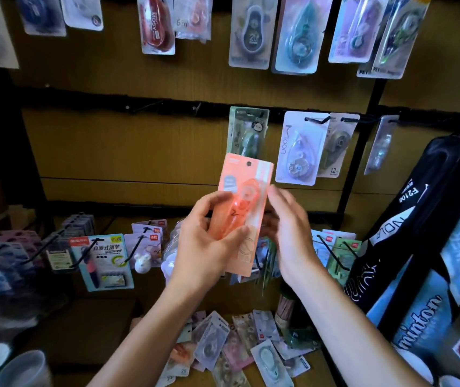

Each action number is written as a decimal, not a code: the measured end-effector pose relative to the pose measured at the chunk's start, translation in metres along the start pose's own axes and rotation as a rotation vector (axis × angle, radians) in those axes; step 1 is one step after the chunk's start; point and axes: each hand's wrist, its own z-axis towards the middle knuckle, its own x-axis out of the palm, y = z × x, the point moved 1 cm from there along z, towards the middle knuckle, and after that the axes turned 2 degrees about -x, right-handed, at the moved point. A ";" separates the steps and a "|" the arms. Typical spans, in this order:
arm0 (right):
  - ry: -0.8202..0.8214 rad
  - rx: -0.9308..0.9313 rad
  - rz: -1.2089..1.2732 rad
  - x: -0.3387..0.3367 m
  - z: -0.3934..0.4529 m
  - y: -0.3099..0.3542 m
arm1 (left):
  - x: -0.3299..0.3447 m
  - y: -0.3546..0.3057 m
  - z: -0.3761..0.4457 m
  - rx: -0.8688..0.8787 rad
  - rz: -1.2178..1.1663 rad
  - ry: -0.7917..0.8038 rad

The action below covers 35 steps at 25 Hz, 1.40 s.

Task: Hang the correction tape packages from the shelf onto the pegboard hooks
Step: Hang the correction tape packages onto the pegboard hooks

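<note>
Head view: our left hand clamps the orange package, our right hand seemingly open at 3 o'clock; its small hole could miss the hook.

Left of the green pack, two bare hooks jut from the rail before open board. Right of it, hung packs crowd the rail. Below it, the orange pack blocks the way; far right, a black bag leans in
</note>
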 end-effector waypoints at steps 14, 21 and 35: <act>0.291 -0.092 -0.121 0.017 -0.017 0.030 | -0.023 -0.014 0.001 0.055 -0.294 -0.150; 0.191 -0.030 -0.106 0.018 -0.017 0.013 | -0.048 -0.020 0.026 -0.015 -0.124 -0.142; 0.217 0.118 -0.205 -0.006 -0.016 -0.015 | -0.034 -0.016 0.031 0.027 -0.127 -0.230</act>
